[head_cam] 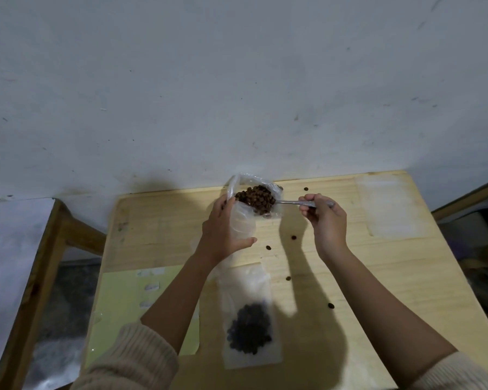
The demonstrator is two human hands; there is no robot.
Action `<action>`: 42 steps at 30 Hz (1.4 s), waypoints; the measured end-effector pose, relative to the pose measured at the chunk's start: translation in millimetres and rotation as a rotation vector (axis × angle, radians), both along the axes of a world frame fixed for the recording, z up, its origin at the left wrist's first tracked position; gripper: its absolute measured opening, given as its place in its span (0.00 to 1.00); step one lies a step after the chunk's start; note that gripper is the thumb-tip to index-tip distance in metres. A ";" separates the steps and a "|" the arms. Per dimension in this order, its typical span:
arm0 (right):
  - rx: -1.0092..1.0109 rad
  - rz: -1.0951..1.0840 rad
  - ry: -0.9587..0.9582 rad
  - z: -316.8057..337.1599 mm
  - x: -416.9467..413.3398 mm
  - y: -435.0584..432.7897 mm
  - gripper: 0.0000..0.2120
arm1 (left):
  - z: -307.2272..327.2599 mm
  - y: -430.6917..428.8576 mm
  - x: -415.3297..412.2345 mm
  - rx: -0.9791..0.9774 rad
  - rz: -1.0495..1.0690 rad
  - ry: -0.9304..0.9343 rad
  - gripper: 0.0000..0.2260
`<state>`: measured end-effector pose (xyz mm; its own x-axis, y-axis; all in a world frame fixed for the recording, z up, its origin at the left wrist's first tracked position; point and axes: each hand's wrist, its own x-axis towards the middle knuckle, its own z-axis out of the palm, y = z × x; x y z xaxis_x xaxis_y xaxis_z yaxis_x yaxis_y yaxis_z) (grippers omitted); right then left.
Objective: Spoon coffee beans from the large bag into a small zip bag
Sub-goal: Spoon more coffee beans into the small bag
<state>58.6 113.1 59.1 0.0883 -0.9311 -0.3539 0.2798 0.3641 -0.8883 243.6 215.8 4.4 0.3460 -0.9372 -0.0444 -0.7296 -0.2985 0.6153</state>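
Note:
The large clear plastic bag [244,220] stands open near the table's far edge, with brown coffee beans [256,199] heaped at its mouth. My left hand [226,229] grips the bag's left side. My right hand [326,218] pinches the handle of a metal spoon [296,202], whose bowl is buried in the beans. A small zip bag [250,316] lies flat near the front of the table with a dark pile of beans inside.
Several loose beans [293,237] are scattered on the wooden table [378,277]. More clear zip bags [392,206] lie at the far right. A pale green sheet [119,299] lies front left. A wooden chair frame [40,263] stands left of the table.

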 end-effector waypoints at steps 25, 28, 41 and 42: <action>-0.128 0.194 0.308 -41.1 26.0 14.7 0.11 | 8.7 1.1 -0.8 -0.012 -0.035 0.102 0.46; -0.004 0.205 0.199 -40.7 34.7 15.9 0.11 | 9.6 1.9 -2.2 0.020 -0.059 0.083 0.45; 0.155 0.044 0.007 -12.4 17.1 -4.1 0.13 | 6.5 2.5 0.2 0.015 -0.055 0.054 0.48; 0.150 0.032 -0.001 -8.8 13.1 -5.6 0.12 | 6.3 3.1 0.6 0.017 -0.058 0.056 0.48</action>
